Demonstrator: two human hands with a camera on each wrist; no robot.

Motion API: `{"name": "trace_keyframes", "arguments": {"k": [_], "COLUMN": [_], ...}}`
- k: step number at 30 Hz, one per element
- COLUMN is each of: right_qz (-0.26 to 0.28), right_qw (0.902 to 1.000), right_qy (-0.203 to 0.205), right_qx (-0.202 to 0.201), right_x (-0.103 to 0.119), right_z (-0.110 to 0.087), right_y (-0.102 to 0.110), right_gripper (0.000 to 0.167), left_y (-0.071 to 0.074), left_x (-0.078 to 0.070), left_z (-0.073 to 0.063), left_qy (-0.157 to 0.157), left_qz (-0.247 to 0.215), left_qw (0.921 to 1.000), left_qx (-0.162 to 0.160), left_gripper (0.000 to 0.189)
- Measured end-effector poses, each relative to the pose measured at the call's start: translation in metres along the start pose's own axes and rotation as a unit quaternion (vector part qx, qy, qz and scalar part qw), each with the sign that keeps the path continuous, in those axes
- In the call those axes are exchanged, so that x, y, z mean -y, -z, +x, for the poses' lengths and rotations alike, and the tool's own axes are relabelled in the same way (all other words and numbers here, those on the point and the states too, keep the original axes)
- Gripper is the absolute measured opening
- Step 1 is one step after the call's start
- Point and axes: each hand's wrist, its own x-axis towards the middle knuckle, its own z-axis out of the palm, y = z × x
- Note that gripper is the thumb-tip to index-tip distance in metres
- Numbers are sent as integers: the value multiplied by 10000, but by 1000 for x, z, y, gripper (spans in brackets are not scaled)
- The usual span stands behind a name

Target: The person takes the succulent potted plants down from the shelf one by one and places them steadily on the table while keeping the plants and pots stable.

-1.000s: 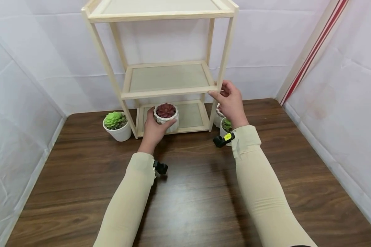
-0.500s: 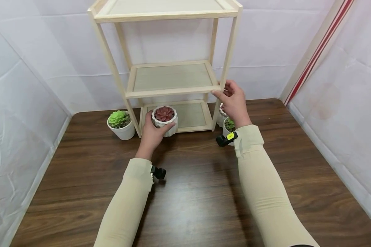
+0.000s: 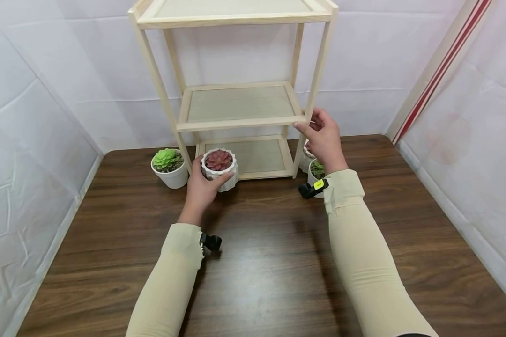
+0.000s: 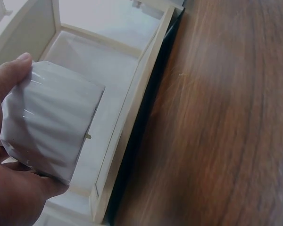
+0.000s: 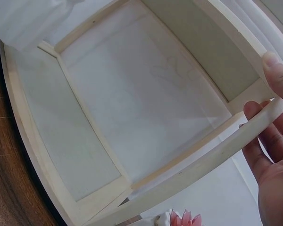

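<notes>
A ribbed white pot (image 3: 226,182) with a red succulent (image 3: 218,160) is in my left hand (image 3: 200,189), thumb on the near side and fingers round the far side. It is at the front left of the bottom shelf (image 3: 257,157); in the left wrist view the pot's flat underside (image 4: 87,129) shows, tipped. My right hand (image 3: 326,142) grips the pale wooden rack (image 3: 241,123) where the middle shelf meets the right front post (image 5: 226,150). In the right wrist view its thumb and fingers lie on either side of the wood.
A white pot with a bright green succulent (image 3: 166,161) stands left of the rack. Right of it stand a small green plant (image 3: 317,169) in a white pot and another textured white pot (image 3: 305,162), both partly hidden by my right hand. White cloth (image 3: 109,70) hangs behind the brown table (image 3: 253,262).
My left hand has drawn the red succulent's pot toward me and to the left, out over the rack's front edge. The right hand keeps its grip on the rack. The head view has shifted slightly.
</notes>
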Motion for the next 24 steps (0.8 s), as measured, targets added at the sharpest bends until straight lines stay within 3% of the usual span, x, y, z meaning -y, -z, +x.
{"name": "trace_keyframes", "arguments": {"k": [10, 24], "right_qz": [115, 70], "right_qw": [9999, 9998], "right_qy": [-50, -179], "right_qx": [-22, -40], "right_x": [-1, 1], "right_z": [2, 3], "right_y": [3, 3], "right_gripper": [47, 47], "left_y": [9, 23], "left_x": [6, 16], "left_z": [-6, -18], "left_qy": [-46, -109], "left_qz": [-217, 60], "left_qw": [9997, 9995], "left_qx": [-68, -299], "left_gripper": [90, 88]}}
